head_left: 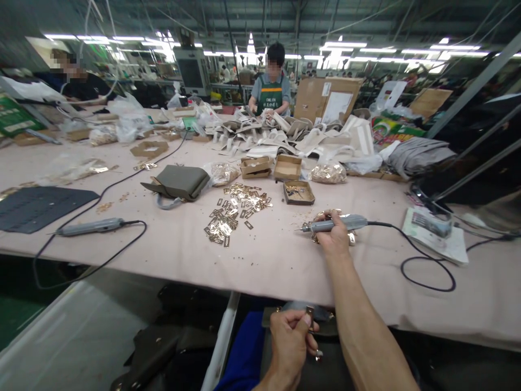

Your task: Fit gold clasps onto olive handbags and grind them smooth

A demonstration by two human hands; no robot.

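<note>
grey corded screwdriver (345, 222) | horizontal, tip pointing left | small brass plate (310, 314) | upright, held low

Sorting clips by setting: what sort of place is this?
Probably a handbag factory floor: the right hand grips a corded electric tool, gold metal fittings lie scattered on the table, and a grey bag sits nearby.

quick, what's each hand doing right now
left hand: closed, fingers pinching a small brass-coloured metal plate
right hand: closed around a grey pen-shaped corded power tool
</note>
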